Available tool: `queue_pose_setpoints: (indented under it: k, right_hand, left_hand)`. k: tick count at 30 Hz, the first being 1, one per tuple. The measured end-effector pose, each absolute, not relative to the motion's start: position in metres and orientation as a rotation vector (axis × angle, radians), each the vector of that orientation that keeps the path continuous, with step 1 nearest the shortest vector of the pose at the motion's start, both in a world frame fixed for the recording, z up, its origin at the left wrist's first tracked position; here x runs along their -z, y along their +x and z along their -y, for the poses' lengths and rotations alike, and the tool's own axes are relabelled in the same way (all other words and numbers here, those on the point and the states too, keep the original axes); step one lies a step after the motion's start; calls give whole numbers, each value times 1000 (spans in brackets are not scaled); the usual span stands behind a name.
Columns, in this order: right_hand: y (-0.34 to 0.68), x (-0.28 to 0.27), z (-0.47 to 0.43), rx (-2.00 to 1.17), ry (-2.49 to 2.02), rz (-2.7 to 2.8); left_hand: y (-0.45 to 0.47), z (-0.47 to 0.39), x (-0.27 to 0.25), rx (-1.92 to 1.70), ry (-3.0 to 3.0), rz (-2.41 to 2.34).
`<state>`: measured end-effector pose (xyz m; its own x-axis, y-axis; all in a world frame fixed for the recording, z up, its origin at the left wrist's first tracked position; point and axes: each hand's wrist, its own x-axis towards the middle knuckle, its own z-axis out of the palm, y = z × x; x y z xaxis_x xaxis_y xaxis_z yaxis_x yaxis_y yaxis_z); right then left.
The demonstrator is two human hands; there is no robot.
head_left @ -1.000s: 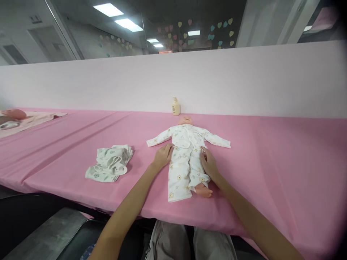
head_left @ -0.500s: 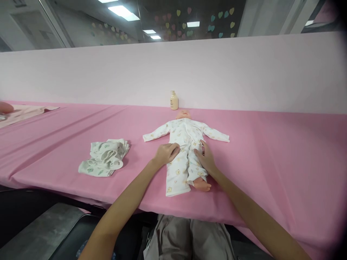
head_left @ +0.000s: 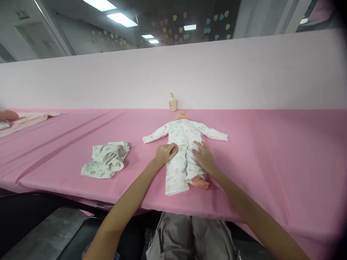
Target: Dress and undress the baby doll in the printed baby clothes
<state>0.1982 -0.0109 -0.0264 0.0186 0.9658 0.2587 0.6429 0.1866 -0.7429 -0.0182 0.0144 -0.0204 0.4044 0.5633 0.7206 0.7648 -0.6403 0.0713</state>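
Note:
A baby doll (head_left: 182, 115) lies on its back, dressed in a white printed romper (head_left: 176, 171). Both sleeves stretch out sideways, and one bare foot (head_left: 201, 182) pokes from the leg on the right; the other leg lies flat, with no foot showing. My left hand (head_left: 166, 153) is closed at the left edge of the romper's waist, its fingers curled against the cloth. Over the right side of the waist, my right hand (head_left: 204, 157) rests with fingers apart on the fabric. The doll's hands are hidden in the sleeves.
A folded white printed cloth (head_left: 107, 160) lies to the left. Behind the doll's head stands a cream pump bottle (head_left: 172, 102) against the white partition (head_left: 244, 72). At the far left, part of another doll (head_left: 9, 115) lies on a light pink cloth (head_left: 35, 119). The pink-covered table (head_left: 271, 155) has its front edge near my lap.
My right hand's fingers have come up from the romper's right side and lie more across its top. My left hand stays nearly in place. The view has tilted slightly.

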Motion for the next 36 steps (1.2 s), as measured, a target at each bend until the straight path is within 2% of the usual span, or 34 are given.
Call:
queue_pose_setpoints:
  k: [6, 13, 18, 20, 22, 25, 27, 32, 36]
  right_hand:
    - [187, 5, -2, -294, -1534, 1676]
    - [166, -7, -42, 104, -1692, 2025]
    - [155, -10, -30, 244, -1562, 2283]
    - [154, -24, -31, 218, -1538, 2411]
    - [154, -46, -44, 56, -1551, 2430]
    - [152, -77, -82, -192, -1545, 2164]
    - [147, -85, -112, -137, -1580, 1839]
    - [130, -55, -161, -249, -1724, 1618]
    - [127, -33, -168, -224, -1721, 1646]
  left_hand:
    - [-12, -14, 17, 1251, -2300, 1038]
    - [-11, -15, 16, 1165, -2492, 1096]
    - [-11, -16, 13, 1074, -2550, 1207]
    - [-10, -16, 12, 1067, -2557, 1215]
    - [-10, -16, 12, 1072, -2545, 1196]
    - [-8, -15, 15, 1060, -2461, 1174]
    - [-7, -16, 15, 1041, -2358, 1194]
    - [10, -49, -13, 959, -2268, 1468]
    - [43, -114, -50, 1256, -2281, 1708]
